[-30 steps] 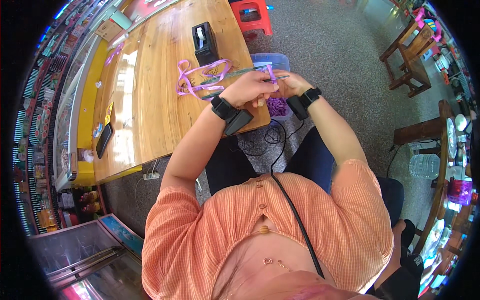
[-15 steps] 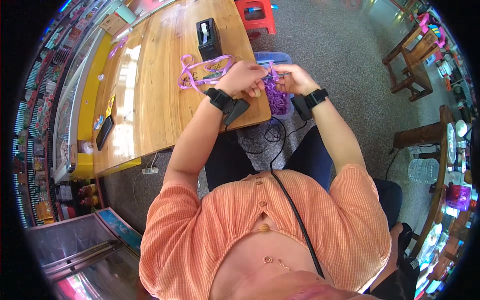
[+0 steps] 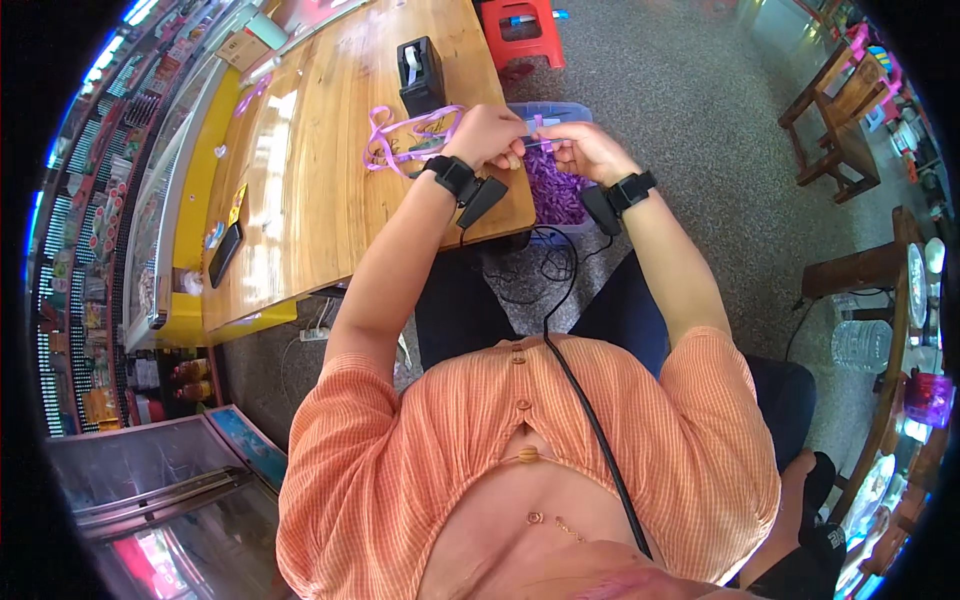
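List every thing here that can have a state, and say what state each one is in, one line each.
Left hand: closed on the purple ribbon, at the table's edge.
Right hand: pinching the same ribbon's end.
Purple ribbon: loose, looped on the wooden table, one strand held between the hands.
Plastic bin: open, holding purple pieces.
Tape dispenser: upright on the table, untouched.
Phone: flat on the table, screen dark.
Red stool: standing, unoccupied.

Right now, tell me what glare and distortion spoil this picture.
Head view: sunlight glares in pale patches off the wooden table; fisheye bends its edges and blacks out the corners; the left hand and right hand, pinching purple ribbon, are small but fairly sharp.
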`<state>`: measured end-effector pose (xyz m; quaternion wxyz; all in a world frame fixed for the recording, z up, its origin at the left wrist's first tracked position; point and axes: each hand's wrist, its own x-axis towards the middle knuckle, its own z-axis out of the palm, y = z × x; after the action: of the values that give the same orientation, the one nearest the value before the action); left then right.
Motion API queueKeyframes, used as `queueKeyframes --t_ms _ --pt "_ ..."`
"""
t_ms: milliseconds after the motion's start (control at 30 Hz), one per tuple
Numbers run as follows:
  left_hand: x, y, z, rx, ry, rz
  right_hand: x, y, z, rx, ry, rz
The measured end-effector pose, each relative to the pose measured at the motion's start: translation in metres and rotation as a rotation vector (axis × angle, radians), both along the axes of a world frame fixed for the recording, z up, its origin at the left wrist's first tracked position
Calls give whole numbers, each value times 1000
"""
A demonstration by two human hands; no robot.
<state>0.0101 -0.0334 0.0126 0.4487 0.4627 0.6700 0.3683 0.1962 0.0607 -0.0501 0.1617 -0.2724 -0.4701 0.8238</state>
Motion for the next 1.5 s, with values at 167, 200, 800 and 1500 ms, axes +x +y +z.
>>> queueKeyframes --t_ms 167,200,800,1500 --pt "13 -2 12 24 55 -12 2 -7 3 121 -42 -75" --pt "19 0 17 69 162 -41 2 -8 4 118 -33 -93" --pt "-8 4 7 145 -221 -4 -1 3 -6 -330 149 8" --pt "-15 15 -10 140 8 -57 -25 -7 -33 -418 341 -23"
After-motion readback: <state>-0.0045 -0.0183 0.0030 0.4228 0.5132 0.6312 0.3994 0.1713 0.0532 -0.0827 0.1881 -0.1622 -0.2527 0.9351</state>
